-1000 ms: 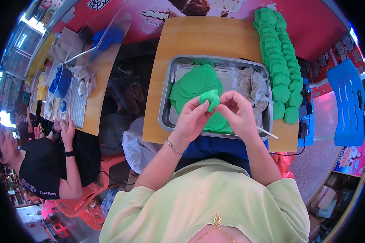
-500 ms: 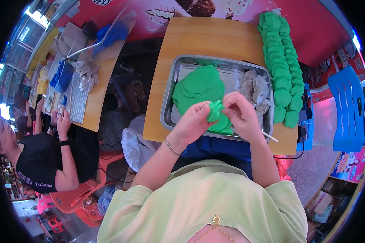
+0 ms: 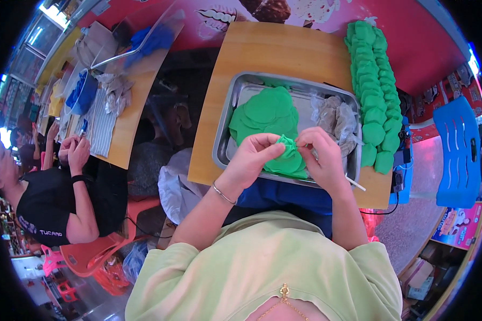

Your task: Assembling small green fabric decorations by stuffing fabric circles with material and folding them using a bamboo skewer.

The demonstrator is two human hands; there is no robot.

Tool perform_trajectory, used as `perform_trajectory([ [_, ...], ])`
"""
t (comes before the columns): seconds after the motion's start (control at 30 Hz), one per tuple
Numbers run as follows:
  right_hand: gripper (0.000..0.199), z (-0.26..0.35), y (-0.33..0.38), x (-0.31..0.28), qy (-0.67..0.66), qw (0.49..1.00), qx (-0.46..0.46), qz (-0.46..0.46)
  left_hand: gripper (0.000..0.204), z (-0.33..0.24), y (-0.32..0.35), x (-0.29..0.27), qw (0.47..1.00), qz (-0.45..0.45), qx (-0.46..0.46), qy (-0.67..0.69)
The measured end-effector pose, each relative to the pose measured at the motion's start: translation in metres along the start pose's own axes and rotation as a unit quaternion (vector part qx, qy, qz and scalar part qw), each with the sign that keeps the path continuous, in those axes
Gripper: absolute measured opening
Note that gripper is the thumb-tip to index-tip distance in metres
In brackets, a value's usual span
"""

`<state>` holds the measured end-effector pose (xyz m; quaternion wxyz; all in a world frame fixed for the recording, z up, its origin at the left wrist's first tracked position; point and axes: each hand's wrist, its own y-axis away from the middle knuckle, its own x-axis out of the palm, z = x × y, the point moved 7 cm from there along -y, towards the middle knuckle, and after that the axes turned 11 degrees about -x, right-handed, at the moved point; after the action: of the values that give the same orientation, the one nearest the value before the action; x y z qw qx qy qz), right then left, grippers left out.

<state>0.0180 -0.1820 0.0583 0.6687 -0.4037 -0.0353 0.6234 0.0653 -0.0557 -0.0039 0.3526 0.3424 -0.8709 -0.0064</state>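
A small gathered green piece of thin, cloth-like material [image 3: 287, 144] is pinched between the thumb and fingers of my left hand [image 3: 250, 158]. At its right edge the closed fingertips of my right hand [image 3: 324, 158] grip it; anything thin between them is too small to make out. Both hands are over the near side of a metal tray [image 3: 223, 115]. Beyond them in the tray lies a pile of flat green discs [image 3: 265, 109], with more discs partly hidden beneath my hands. Crumpled clear plastic with greyish-brown contents [image 3: 334, 117] fills the tray's right part.
Long rows of overlapping green pieces [image 3: 372, 91] lie along the right side of the wooden table [image 3: 284, 45]. A white stick [image 3: 355, 184] juts past the tray's near right corner. A blue chair [image 3: 458, 155] stands right. At another table, left, a co-worker in black [image 3: 48, 203] handles something small.
The green piece looks more tightly gathered and ruffled. My right hand has shifted slightly right and down, its fingertips still at the piece. The co-worker's hands have moved slightly.
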Motion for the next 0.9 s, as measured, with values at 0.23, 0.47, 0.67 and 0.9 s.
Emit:
perform_trajectory([
  [0.23,0.012,-0.024,0.008,0.010,-0.159,0.969,0.182,-0.058,0.010,-0.008,0.000,0.001,0.997,-0.051,0.056,-0.025],
  [0.47,0.006,-0.024,0.003,0.016,-0.138,0.977,0.163,0.010,0.013,-0.035,0.010,0.007,0.926,-0.160,0.174,-0.294],
  [0.67,0.011,-0.015,-0.007,0.007,-0.123,0.989,0.081,0.011,0.010,-0.019,0.003,0.001,0.987,0.003,0.082,-0.137],
  [0.9,0.012,-0.008,-0.011,0.009,-0.143,0.989,0.045,0.008,0.014,-0.023,0.003,0.011,0.990,0.069,0.075,0.096],
])
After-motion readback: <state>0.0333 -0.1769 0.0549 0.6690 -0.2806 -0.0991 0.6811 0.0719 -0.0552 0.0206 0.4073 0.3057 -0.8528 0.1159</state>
